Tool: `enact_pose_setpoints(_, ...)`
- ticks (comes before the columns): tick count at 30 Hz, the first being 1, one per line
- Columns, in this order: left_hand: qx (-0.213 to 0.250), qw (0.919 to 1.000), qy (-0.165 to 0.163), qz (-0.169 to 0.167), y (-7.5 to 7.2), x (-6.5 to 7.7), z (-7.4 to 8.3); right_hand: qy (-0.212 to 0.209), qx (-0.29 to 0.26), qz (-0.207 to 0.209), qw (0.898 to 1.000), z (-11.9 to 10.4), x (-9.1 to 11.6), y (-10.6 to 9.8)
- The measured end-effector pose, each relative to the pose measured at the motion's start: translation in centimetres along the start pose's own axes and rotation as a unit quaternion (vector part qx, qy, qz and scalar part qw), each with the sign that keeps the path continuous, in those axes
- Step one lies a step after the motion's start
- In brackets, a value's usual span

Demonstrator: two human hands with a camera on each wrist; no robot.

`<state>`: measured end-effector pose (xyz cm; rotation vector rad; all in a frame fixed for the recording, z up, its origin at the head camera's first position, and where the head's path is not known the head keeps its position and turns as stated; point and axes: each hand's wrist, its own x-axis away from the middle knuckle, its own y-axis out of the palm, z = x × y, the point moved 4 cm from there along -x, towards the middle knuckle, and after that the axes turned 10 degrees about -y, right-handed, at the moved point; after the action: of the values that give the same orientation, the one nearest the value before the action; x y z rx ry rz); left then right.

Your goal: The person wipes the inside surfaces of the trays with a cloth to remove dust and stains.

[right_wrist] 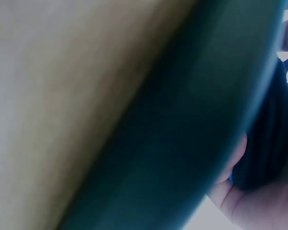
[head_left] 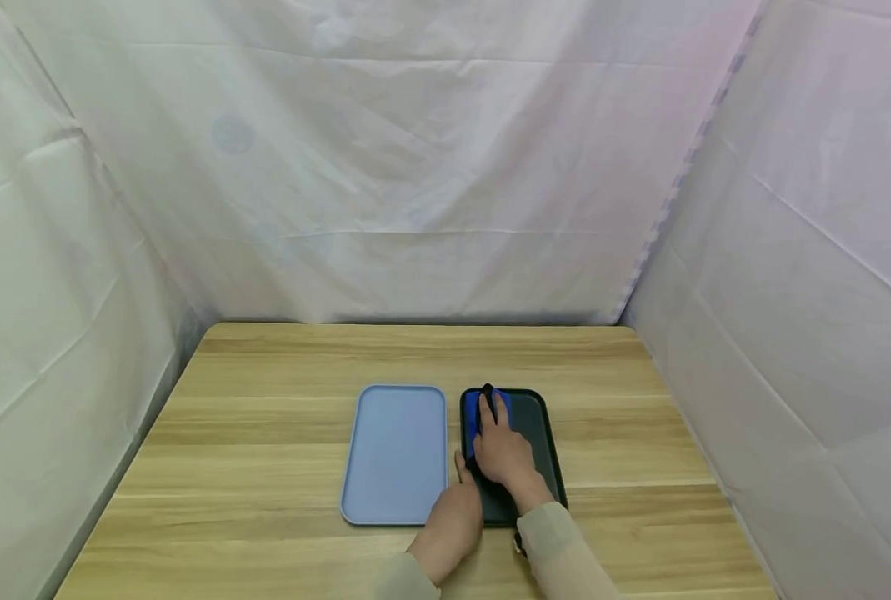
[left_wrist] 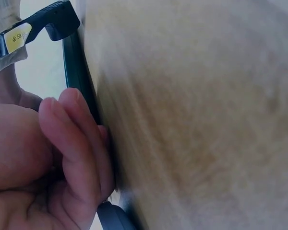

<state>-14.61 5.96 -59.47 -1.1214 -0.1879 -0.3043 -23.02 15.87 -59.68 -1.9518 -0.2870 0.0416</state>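
blue-and-black item (head_left: 473,414) is lying on the dark tray (head_left: 541,454), along its left side, with much of it hiding under the right hand (head_left: 503,454). blue is showing on both sides of a black part, and that black part is running out past the fingertips at the far end. the head view is showing two right fingers reaching straight along the item, parted from each other and resting on top; i cannot tell whether the thumb is curling under it, since the right wrist view is catching only a dark, ridged piece close to the skin. the left hand (head_left: 456,517) is sitting at the near left edge of the tray, one finger pointing straight toward the item's near end and the others bending close together; whether it is pinching anything, i cannot tell.

by its look, the item is probably being light, and the blue part is seeming thin and perhaps soft, so it could be bending or sliding if only one corner is taking the load. the black part is looking firmer, and gripping it across the middle would likely be the surer hold, though its stiffness is remaining a guess. nothing is suggesting fragility. the light blue tray (head_left: 396,454) is lying just beside, on the wooden table (head_left: 265,467).
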Motion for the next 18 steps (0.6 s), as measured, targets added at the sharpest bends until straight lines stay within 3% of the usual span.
enact_pose_setpoints(7,-0.026,0.9996,0.009,0.007,0.14,-0.24,0.11,0.003,0.008,-0.002,1.0,0.24,0.17,0.22)
enact_pose_setpoints(18,-0.026,0.9997,0.001,0.001,0.07,-0.44,0.14,0.009,0.022,0.001,1.0,0.04,0.68,0.43)
